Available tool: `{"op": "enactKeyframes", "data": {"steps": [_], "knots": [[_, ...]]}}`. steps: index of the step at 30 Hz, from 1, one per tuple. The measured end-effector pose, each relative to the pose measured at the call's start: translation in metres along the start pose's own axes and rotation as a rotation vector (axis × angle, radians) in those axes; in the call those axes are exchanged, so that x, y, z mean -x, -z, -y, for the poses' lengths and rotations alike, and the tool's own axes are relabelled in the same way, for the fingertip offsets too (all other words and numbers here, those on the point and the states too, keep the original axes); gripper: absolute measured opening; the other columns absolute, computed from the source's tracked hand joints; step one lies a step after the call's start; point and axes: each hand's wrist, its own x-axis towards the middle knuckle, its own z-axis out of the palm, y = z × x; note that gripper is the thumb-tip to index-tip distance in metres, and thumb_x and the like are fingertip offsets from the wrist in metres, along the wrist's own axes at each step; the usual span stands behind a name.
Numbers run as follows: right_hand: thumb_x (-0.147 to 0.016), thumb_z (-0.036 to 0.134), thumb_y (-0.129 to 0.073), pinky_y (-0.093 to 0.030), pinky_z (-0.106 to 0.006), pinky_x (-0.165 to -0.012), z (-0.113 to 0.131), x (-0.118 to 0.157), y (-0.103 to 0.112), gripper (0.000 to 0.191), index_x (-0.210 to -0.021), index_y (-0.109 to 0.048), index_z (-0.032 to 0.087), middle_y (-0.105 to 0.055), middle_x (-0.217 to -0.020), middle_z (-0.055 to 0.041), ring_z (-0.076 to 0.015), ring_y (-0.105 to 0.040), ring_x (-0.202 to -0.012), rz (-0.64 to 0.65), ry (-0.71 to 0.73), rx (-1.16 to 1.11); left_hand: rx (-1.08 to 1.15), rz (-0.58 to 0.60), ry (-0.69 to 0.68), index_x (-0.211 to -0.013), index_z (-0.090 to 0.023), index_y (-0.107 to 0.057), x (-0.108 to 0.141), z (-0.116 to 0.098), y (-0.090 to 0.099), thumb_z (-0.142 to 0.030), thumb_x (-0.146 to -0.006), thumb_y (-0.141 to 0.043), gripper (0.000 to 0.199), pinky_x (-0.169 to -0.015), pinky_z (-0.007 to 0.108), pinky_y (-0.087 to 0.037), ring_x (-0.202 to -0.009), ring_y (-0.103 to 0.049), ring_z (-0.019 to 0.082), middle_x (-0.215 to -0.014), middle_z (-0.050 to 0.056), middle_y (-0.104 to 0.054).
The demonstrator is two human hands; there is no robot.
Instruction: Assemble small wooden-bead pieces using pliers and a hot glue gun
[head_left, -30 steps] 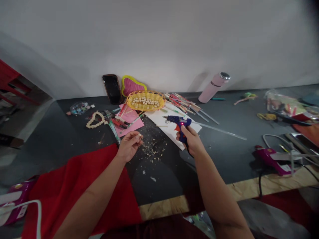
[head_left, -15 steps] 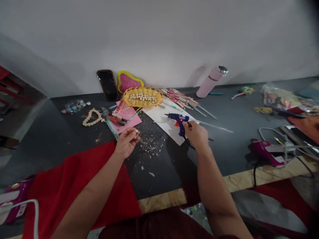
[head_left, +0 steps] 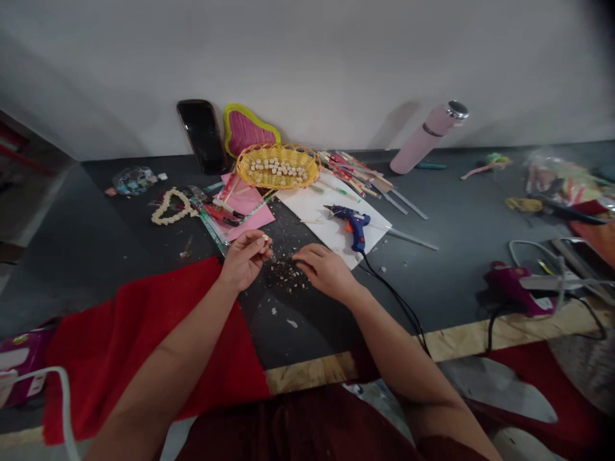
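Between the fingertips of my left hand is a small pale piece. My right hand is at the right side of the scattered small bits, its fingers bent together; whether they pinch a bit is too small to tell. A blue glue gun lies on the white sheet, its nozzle toward the left and a clear glue stick out of its back. Behind the hands stands a yellow basket with several pale pieces in it.
A phone and a yellow-rimmed frame lean on the wall. Pliers and a pale beaded shape lie left. A pink bottle stands behind right. The black cord runs to the front edge. Red cloth covers the front left.
My right hand has let go of the glue gun and moved left to the scattered bits. The glue gun now rests on the sheet. The left hand keeps its small piece; the view has shifted slightly.
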Motion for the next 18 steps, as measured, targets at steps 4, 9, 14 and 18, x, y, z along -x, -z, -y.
{"op": "enactKeyframes", "data": {"steps": [4, 9, 14, 18], "knots": [[-0.088, 0.022, -0.047, -0.047, -0.031, -0.08, -0.016, 0.003, 0.009, 0.018, -0.1, -0.061, 0.022, -0.063, -0.098, -0.0071, -0.0192, -0.059, -0.09, -0.103, -0.147, 0.109, 0.008, -0.009, -0.005, -0.082, -0.02, -0.062, 0.0, -0.001, -0.001, -0.015, -0.07, -0.07, 0.015, -0.062, 0.02, -0.047, -0.06, -0.052, 0.005, -0.077, 0.0, -0.063], [-0.089, 0.021, -0.045, -0.048, -0.027, -0.069, 0.003, -0.005, 0.017, 0.017, -0.09, -0.062, 0.021, -0.065, -0.088, -0.0056, -0.0171, -0.061, -0.079, -0.192, -0.109, 0.102, 0.011, -0.018, 0.01, -0.082, -0.02, -0.062, -0.002, -0.002, -0.001, -0.015, -0.069, -0.07, 0.015, -0.063, 0.02, -0.047, -0.06, -0.052, 0.005, -0.077, 0.0, -0.064], [-0.089, 0.025, -0.048, -0.046, -0.028, -0.076, 0.034, -0.016, -0.009, 0.015, -0.085, -0.062, 0.02, -0.065, -0.084, -0.0049, -0.0169, -0.058, -0.082, -0.013, 0.029, 0.106, 0.035, -0.006, -0.025, -0.083, -0.02, -0.061, -0.009, -0.002, 0.003, -0.014, -0.071, -0.068, 0.015, -0.066, 0.02, -0.047, -0.061, -0.051, 0.004, -0.079, 0.0, -0.063], [-0.086, 0.038, -0.052, -0.043, -0.029, -0.073, 0.047, -0.023, -0.025, 0.022, -0.081, -0.061, 0.019, -0.064, -0.082, -0.006, -0.0192, -0.057, -0.082, 0.108, -0.059, 0.262, 0.05, 0.013, -0.046, -0.084, -0.019, -0.061, -0.009, 0.0, 0.006, -0.013, -0.072, -0.067, 0.015, -0.066, 0.02, -0.047, -0.061, -0.051, 0.004, -0.08, 0.0, -0.063]]}}
